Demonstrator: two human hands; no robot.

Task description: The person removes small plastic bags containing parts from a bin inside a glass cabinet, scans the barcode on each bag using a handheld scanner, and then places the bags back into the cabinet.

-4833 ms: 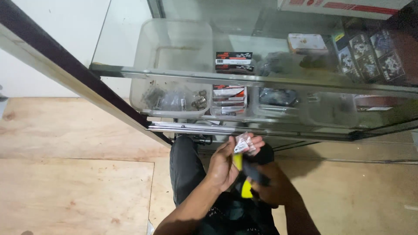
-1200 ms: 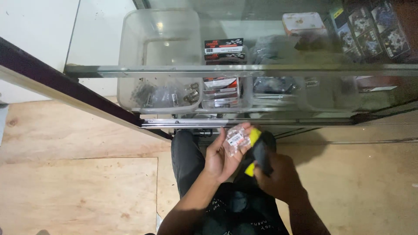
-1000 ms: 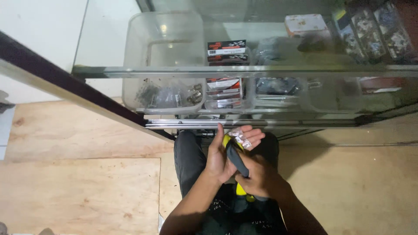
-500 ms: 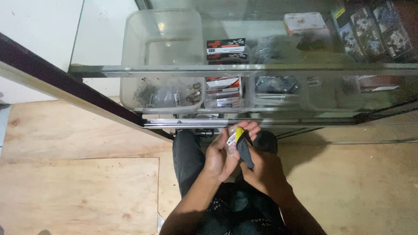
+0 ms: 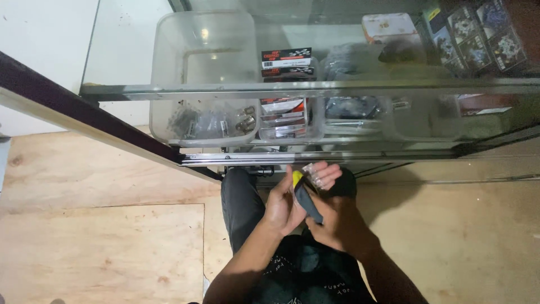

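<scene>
My left hand (image 5: 284,205) holds a small clear plastic packet (image 5: 315,174) of tiny parts between its fingertips, just below the glass cabinet's lower rail. My right hand (image 5: 332,222) grips a tool with a black and yellow handle (image 5: 304,194), its yellow end pressed up against the packet. Both hands meet in front of my chest, above my dark trousers.
A glass display cabinet (image 5: 337,87) stands ahead, its glass door (image 5: 84,121) swung open to the left. Inside sit a clear plastic bin (image 5: 202,73) with small metal parts, small red and black boxes (image 5: 286,62) and bagged items. Plywood floor (image 5: 101,247) lies below.
Both hands have risen toward the cabinet rail. The tool turned from lying beside the packet to pointing its yellow end up against it.
</scene>
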